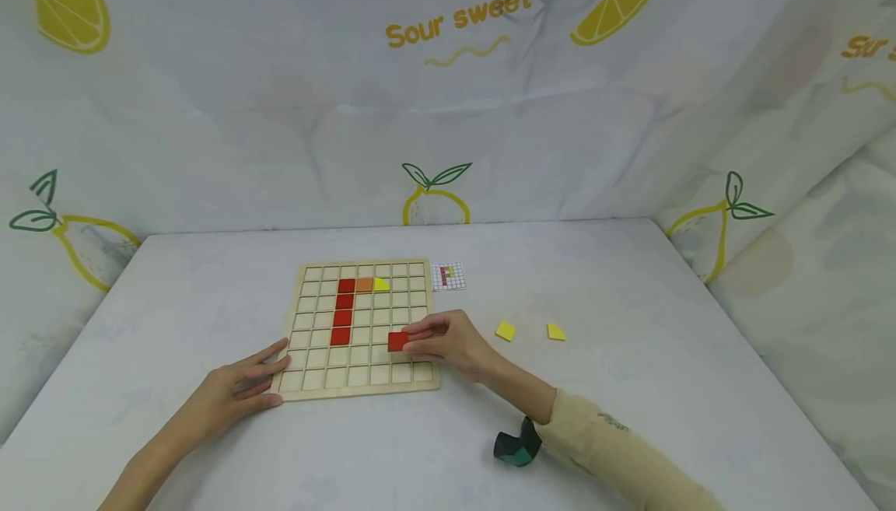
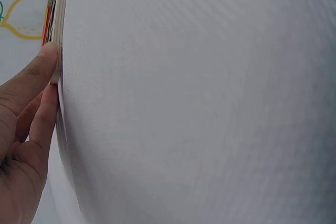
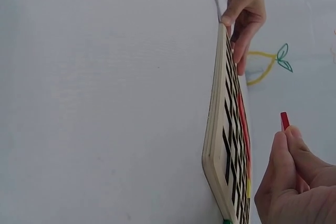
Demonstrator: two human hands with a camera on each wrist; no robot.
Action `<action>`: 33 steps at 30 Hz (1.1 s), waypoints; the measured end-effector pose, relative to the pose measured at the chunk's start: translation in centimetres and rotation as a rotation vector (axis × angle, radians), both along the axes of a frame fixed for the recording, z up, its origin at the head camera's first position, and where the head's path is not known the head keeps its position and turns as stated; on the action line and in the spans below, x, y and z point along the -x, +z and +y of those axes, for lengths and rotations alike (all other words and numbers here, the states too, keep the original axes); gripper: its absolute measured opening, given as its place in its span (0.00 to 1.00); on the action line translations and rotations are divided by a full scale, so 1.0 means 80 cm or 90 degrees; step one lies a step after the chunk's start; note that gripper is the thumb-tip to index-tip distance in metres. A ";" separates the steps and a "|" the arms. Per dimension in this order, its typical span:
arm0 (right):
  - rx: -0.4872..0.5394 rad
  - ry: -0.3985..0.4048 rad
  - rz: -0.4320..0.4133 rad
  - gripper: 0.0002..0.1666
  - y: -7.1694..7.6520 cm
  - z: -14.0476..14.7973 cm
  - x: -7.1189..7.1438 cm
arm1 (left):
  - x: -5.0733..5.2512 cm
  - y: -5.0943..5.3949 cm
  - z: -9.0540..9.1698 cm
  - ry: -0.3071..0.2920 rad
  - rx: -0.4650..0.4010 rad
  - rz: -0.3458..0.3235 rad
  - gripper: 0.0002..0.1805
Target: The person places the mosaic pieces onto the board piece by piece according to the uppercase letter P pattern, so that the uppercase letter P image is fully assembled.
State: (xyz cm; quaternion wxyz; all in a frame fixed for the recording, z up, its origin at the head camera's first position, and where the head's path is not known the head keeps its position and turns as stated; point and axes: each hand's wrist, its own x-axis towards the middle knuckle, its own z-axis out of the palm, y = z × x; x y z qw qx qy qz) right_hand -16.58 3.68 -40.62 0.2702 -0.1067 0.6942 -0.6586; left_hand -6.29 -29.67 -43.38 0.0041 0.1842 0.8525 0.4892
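A wooden grid board [image 1: 360, 379] lies on the table, with several red square tiles [image 1: 343, 318] in one column. Beside the top red tile are an orange square tile [image 1: 365, 285] and a yellow quarter-round tile [image 1: 381, 285]. My left hand [image 1: 227, 394] rests against the board's left edge near the front corner, fingers fairly straight; the left wrist view shows its thumb [image 2: 39, 72] at that corner. Over the board's right part, my right hand [image 1: 451, 344] pinches a red square tile [image 1: 397, 341] between thumb and fingers. That tile [image 3: 284, 120] appears raised above the board in the right wrist view.
A small pattern card [image 1: 448, 276] lies by the board's upper right edge. Two loose yellow tiles, one squarish [image 1: 505, 330] and one quarter-round [image 1: 556, 332], lie right of my right hand. A dark green and black object [image 1: 519, 446] is near the right sleeve [image 1: 616, 449].
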 end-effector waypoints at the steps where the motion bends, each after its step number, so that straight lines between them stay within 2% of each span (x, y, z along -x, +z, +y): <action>1: -0.003 0.002 0.004 0.17 0.000 -0.002 -0.001 | 0.000 0.000 0.000 -0.001 -0.002 0.000 0.29; 7: -0.009 0.014 0.039 0.16 -0.004 -0.011 -0.004 | 0.000 0.000 0.001 0.002 -0.001 -0.003 0.29; 14: 0.026 0.016 -0.015 0.16 -0.008 -0.025 -0.009 | 0.000 0.000 0.001 0.007 0.002 -0.009 0.29; 17: 0.024 0.014 -0.018 0.16 -0.008 -0.032 -0.011 | 0.000 0.001 0.001 0.006 -0.004 -0.016 0.29; 25: -0.030 0.026 0.050 0.13 -0.010 -0.051 -0.010 | -0.001 0.001 0.001 0.010 -0.001 -0.022 0.29; 29: -0.064 0.023 0.087 0.12 -0.009 -0.058 -0.008 | 0.001 0.002 0.000 0.011 0.012 0.003 0.29; 33: -0.093 0.027 0.118 0.12 -0.008 -0.065 -0.005 | 0.005 0.006 0.000 0.022 0.062 0.035 0.30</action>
